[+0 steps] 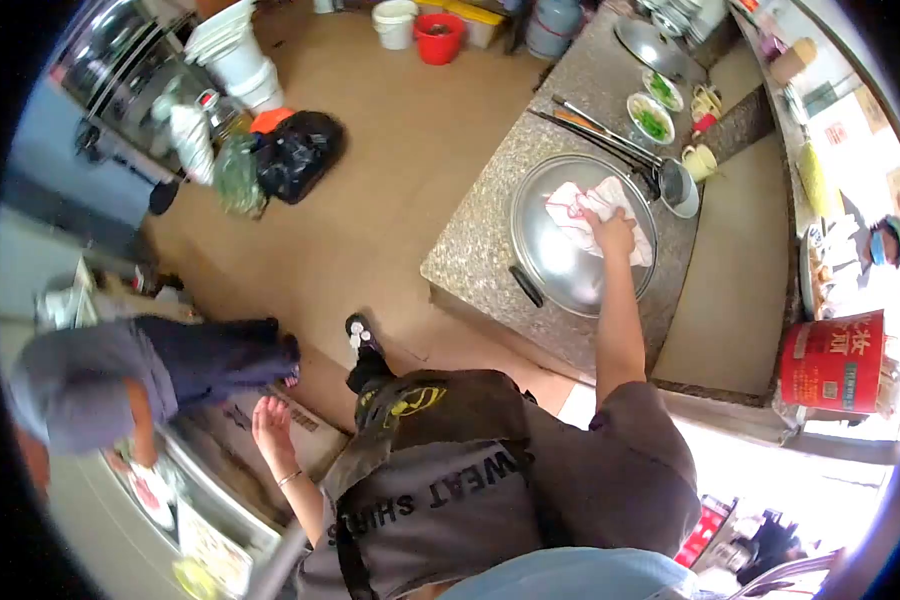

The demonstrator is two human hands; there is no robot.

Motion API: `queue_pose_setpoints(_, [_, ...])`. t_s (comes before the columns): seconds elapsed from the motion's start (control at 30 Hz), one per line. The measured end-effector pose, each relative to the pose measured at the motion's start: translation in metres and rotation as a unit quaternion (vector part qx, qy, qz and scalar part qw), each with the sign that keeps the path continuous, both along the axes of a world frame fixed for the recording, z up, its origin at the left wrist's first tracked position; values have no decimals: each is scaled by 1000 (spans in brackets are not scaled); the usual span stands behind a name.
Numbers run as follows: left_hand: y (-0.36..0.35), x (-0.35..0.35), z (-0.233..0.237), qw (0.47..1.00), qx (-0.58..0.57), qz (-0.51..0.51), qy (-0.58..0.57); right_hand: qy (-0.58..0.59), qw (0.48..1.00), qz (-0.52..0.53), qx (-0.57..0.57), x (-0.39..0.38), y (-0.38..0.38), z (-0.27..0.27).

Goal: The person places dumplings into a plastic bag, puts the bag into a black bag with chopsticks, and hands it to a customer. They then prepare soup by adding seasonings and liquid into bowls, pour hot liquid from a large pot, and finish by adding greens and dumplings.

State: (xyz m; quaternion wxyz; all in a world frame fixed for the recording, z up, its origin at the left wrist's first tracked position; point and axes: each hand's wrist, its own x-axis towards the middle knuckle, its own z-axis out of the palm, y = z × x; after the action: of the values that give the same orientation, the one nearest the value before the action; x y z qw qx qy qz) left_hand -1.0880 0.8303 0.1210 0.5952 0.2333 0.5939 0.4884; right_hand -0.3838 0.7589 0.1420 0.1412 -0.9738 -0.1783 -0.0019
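Observation:
My right hand [615, 235] reaches out over the stone counter and holds a white cloth with red marks [573, 207], its fingers bent into the fabric. Beneath the cloth is a large round metal lid [560, 250] with a shiny surface, lying on the counter. A black handle [526, 286] sticks out at its near left edge. My left hand [270, 428] is raised in the air at my left side, with nothing in it and the fingers loosely extended.
Bowls of chopped greens [652, 120], a ladle [673, 182] and a yellow mug [699, 162] stand beyond the lid. A red bucket [832, 362] is at the right. A co-worker [95, 385] bends over a counter at the left. Bags [298, 155] lie on the floor.

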Motion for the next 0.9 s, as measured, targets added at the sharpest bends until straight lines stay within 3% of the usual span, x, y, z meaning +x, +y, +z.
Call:
queue_pose_setpoints(0.1, [133, 0, -1, 999, -7, -44, 29, 17, 996, -71, -51, 12, 25, -29])
queue_pose_setpoints(0.17, [235, 25, 13, 990, 47, -129, 35, 33, 976, -211, -30, 27, 40, -35])
queue_pose_setpoints(0.3, [425, 115, 42, 972, 39, -229, 32, 60, 966, -230, -105, 53, 45, -24])
queue_pose_setpoints(0.37, [507, 171, 66, 941, 70, -329, 35, 65, 969, -222, -91, 57, 37, -27])
queue_pose_setpoints(0.43, [581, 221, 84, 900, 138, -412, 21, 41, 973, -222, -47, 51, 19, 5])
queue_pose_setpoints(0.5, [637, 263, 95, 887, 166, -426, 66, 55, 944, -298, 129, 52, -19, 32])
queue_pose_setpoints(0.57, [688, 287, 81, 880, 176, -435, 70, 59, 871, -364, 324, 28, -12, 83])
queue_pose_setpoints(0.63, [746, 294, 42, 905, 130, -404, 35, 9, 893, -314, 323, 37, -66, 79])
queue_pose_setpoints(0.77, [832, 331, -1, 933, -6, -360, -22, 10, 895, -403, 193, 24, -14, 87])
queue_pose_setpoints(0.8, [856, 343, -11, 931, -8, -364, -34, 13, 854, -457, 250, 26, 22, 82])
queue_pose_setpoints(0.83, [870, 373, -5, 943, -41, -330, -13, -9, 907, -410, 91, 37, 12, 58])
queue_pose_setpoints(0.9, [899, 434, -2, 943, -38, -331, -13, 24, 902, -430, 41, 58, 21, 11])
